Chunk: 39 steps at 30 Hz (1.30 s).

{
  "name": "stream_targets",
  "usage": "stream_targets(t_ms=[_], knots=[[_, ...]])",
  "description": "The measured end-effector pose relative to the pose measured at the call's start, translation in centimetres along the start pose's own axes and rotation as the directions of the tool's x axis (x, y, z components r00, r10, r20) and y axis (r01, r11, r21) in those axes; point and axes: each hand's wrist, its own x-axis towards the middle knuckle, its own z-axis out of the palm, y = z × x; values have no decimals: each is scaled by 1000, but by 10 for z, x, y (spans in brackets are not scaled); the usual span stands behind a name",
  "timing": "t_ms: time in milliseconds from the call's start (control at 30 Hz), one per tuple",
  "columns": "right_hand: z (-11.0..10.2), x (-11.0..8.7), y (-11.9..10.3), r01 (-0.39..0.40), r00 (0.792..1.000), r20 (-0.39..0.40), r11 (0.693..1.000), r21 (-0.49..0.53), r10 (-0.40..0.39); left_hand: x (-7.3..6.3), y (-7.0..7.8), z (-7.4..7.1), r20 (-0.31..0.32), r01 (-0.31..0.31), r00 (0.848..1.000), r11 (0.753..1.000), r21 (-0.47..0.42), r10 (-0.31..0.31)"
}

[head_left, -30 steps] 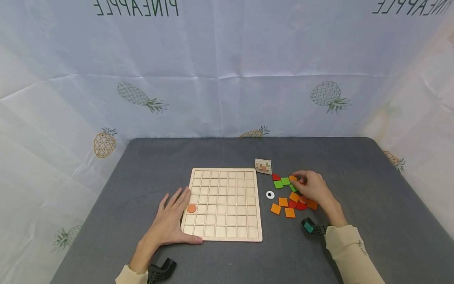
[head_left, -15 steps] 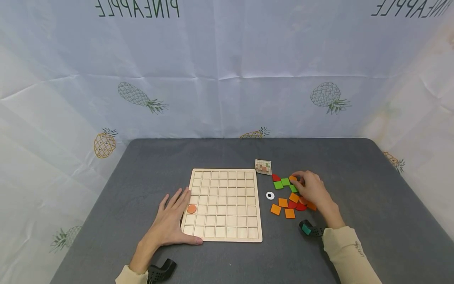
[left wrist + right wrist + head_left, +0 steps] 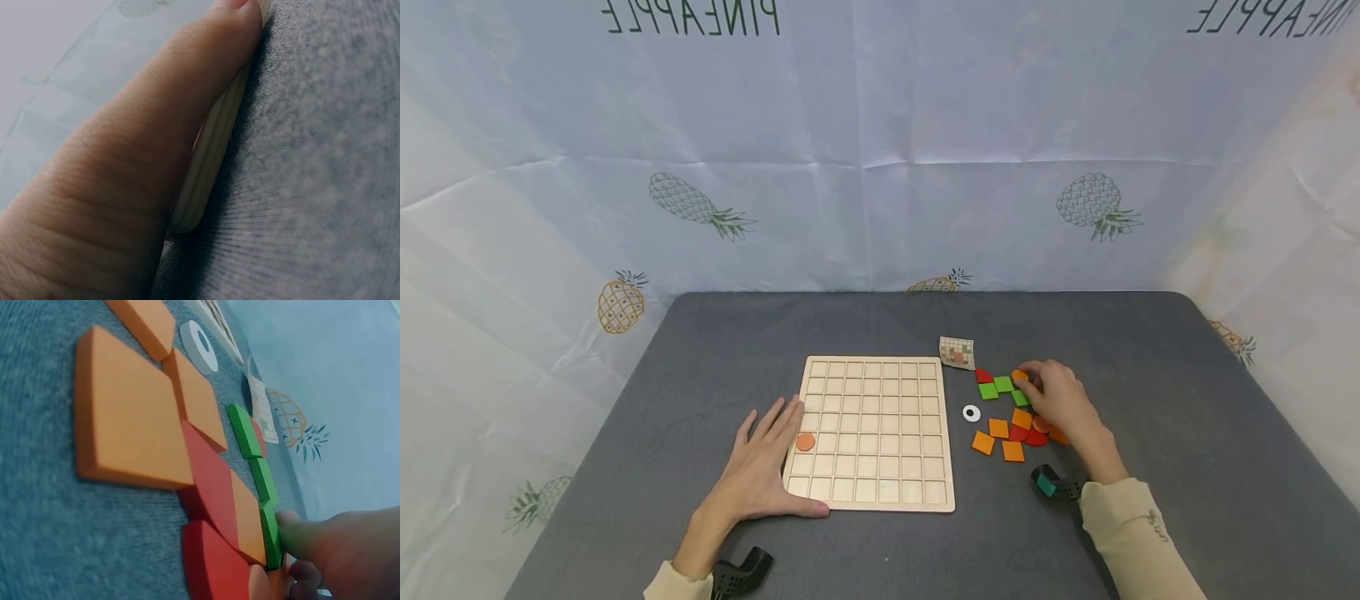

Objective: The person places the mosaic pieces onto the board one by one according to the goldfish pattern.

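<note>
My left hand [image 3: 763, 479] rests at the lower left corner of a square wooden grid board [image 3: 874, 432]. Its straight fingers lie along the left side and its thumb along the near edge; the left wrist view shows the thumb against the board's side [image 3: 215, 150]. One orange disc [image 3: 805, 442] sits in a left-column cell. To the right of the board, my right hand [image 3: 1060, 400] reaches into loose pieces, thumb and index finger curled about another orange disc [image 3: 1019, 376]. Its thumb is beside a green square [image 3: 270, 534] in the right wrist view. Other fingertips are partly hidden.
Several orange squares [image 3: 1012, 451], red pieces [image 3: 1036, 437] and green squares [image 3: 988, 391] lie close together. A white ring [image 3: 972, 413] is between them and the board. A small printed grid card [image 3: 957, 352] touches the board's far right corner. A patterned curtain [image 3: 880, 217] hangs behind the table.
My right forearm has shifted slightly left while the fingertips stay around the same orange disc. Red-orange seen under the fingers earlier is now covered. My left hand and the board have not moved.
</note>
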Motion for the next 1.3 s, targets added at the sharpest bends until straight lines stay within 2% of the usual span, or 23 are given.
stream_targets(t_ms=[233, 667, 1067, 1300], knots=[[2, 0, -2, -10, 1000, -12, 999, -41, 9, 1, 0, -1, 5, 4, 1000, 1000, 7, -4], [3, -5, -2, -1, 999, -38, 1000, -10, 0, 0, -1, 1, 2, 9, 1000, 1000, -5, -9], [-2, -10, -22, 18, 997, -70, 1000, 21, -16, 0, -1, 1, -3, 3, 1000, 1000, 8, -3], [-4, -10, -38, 54, 995, -82, 998, 13, -52, 0, 0, 1, 0, 9, 1000, 1000, -4, -9]])
